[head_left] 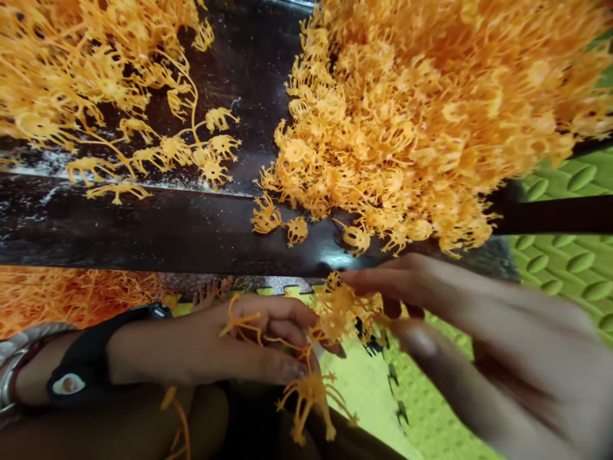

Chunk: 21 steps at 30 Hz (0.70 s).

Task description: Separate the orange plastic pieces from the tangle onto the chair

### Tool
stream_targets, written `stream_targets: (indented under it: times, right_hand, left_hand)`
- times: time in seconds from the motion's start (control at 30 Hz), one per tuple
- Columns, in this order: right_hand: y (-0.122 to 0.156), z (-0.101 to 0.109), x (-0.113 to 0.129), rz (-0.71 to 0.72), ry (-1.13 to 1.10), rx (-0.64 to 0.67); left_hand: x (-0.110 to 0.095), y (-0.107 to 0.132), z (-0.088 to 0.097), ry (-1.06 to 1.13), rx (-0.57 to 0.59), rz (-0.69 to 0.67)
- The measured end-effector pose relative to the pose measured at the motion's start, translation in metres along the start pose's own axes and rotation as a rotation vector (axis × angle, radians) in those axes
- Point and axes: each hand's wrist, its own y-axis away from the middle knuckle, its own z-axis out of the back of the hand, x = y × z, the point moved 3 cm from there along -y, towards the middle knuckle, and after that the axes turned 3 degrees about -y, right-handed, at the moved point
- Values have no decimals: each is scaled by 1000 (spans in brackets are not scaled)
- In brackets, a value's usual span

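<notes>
One branching orange plastic sprig with star-tipped heads [330, 319], between the hands, just off the near edge of a dark, glossy planked surface [158, 223]. Long axis, from where I stand: roughly sideways, hand to hand; one head droops toward the person. Left hand [205, 342]: thumb and fingers clamped on its stem. Right hand [488, 345]: fingers bent at the cluster; whether clamped, I cannot tell. Beyond: two heaps of similar orange sprigs [421, 128].

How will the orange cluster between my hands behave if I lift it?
The cluster is probably light, being mostly thin prongs with gaps between. It's likely bendy, since those prongs are slim and curved. Its forked tips may snag when pulled.
</notes>
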Motion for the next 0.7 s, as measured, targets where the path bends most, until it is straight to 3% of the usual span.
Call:
stream_targets:
  times: [0.2, 0.27, 0.37, 0.43, 0.5, 0.6, 0.7]
  right_hand:
    - [25, -5, -4, -12, 73, 72]
    - [31, -3, -3, 26, 178, 22]
    - [40, 0, 4, 67, 343, -159]
    - [45, -1, 8, -35, 262, -228]
    - [50, -8, 7, -175, 52, -94]
    - [55, -20, 9, -145, 61, 110]
    - [58, -27, 5, -34, 180, 69]
  left_hand:
    - [6, -2, -2, 36, 25, -25]
    - [9, -2, -1, 51, 18, -1]
    - [10, -4, -3, 0, 4, 37]
    - [7, -5, -6, -105, 9, 42]
    - [3, -7, -9, -214, 30, 26]
    - [-1, -9, -11, -395, 30, -41]
    - [-3, -11, -10, -601, 4, -168]
